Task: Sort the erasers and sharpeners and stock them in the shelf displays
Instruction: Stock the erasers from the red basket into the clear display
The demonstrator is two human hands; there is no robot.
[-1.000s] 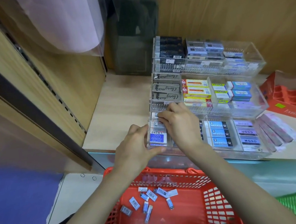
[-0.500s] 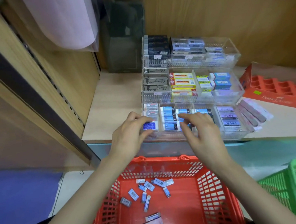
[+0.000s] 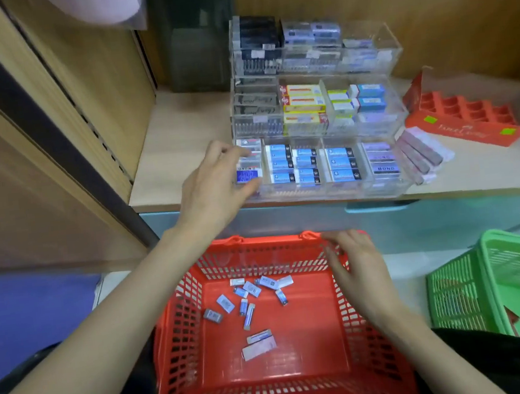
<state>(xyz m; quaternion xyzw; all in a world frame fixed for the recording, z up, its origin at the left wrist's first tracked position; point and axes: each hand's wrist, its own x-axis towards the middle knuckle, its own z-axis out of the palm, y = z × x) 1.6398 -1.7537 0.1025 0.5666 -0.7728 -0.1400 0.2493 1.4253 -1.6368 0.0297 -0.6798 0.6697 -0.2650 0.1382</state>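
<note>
My left grip [image 3: 215, 182], released, sits at the clear display's [image 3: 376, 37] near-left corner. My right grip [image 3: 359, 269], released, hovers over the red basket [image 3: 183, 333] of loose erasers [image 3: 253, 297]. A green basket [image 3: 455, 298] sits right. A near-row label [image 3: 385, 169] reads MONO.

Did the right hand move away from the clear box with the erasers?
Yes. The right hand has dropped back from the clear display's bottom row toward the person, and now hovers over the red basket's far rim.
</note>
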